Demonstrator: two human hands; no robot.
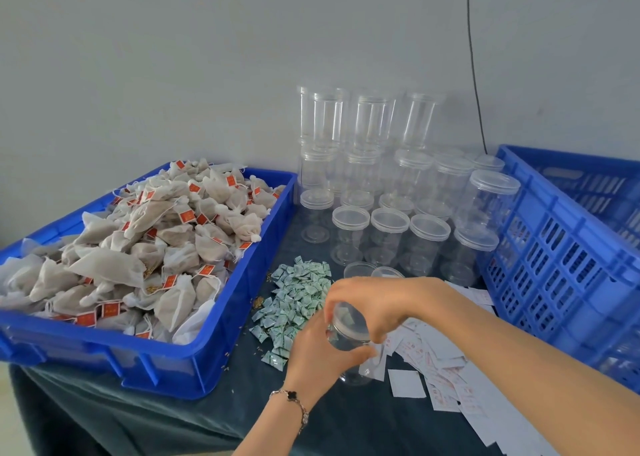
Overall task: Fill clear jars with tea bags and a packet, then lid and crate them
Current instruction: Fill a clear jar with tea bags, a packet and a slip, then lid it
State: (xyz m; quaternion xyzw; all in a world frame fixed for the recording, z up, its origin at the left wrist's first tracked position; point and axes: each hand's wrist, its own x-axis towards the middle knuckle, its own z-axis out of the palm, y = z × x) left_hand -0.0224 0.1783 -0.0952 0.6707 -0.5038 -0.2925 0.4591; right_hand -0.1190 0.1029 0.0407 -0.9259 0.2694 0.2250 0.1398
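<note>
While our hands work one clear plastic jar [349, 343] above the tabletop [332, 417], supplies sit within reach.
Our left hand [320, 351] grips its body; our right hand [367, 305] clasps the lid, likely unscrewing.

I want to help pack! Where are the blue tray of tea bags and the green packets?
Blue plastic tray of tea bags [221, 348]: head view, near right wall.
Pile of small green packets [294, 299]: head view, pile's middle.

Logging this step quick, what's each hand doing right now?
Left hand: grips the clear jar by its body.
Right hand: fingers curled over the jar's lid.
</note>
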